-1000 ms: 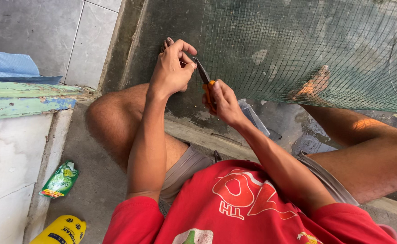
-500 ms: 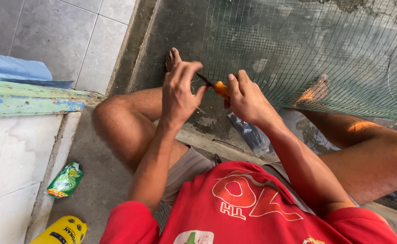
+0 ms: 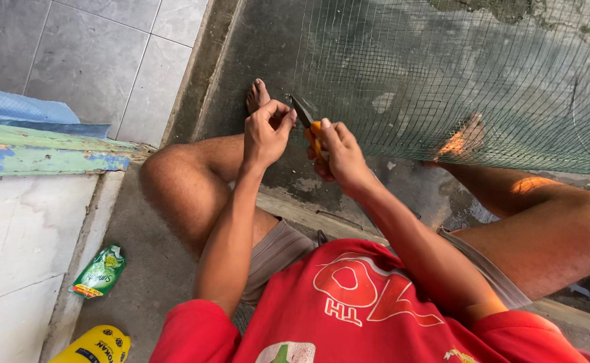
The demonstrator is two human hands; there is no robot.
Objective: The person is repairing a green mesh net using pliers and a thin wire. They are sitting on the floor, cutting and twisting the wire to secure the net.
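Person sits on a concrete floor (image 3: pixel 153 269), knees up, red shirt (image 3: pixel 348 309) and grey-brown shorts (image 3: pixel 281 249) in the lower part of the head view. Right hand (image 3: pixel 338 151) is wrapped around the orange handles of a pair of pliers (image 3: pixel 306 117); fingers closed tight on the grips, dark jaws pointing up and left, tip at the left edge of the green wire mesh (image 3: pixel 456 74). Can't tell if the jaws bite a wire or just sit against it, too small. Left hand (image 3: pixel 266 131) is just left of the pliers, fingers curled together in a pinch right at the mesh edge beside the plier tip; whether it actually holds a strand is not visible. The two hands are nearly touching. Mesh hangs as a sheet across the upper right, over the right leg; right foot (image 3: pixel 466 138) shows through it. Left foot (image 3: pixel 258 94) is bare, just above the left hand, on the darker damp concrete. Off to the left: worn plank with peeling green and blue paint (image 3: pixel 46 156), blue sheet (image 3: pixel 19 107) above it, grey floor tiles (image 3: pixel 93 54). Lower left: a green sachet (image 3: pixel 98 272) lying flat on the floor, and a yellow object (image 3: pixel 93 346) at the bottom edge, partly cut off.
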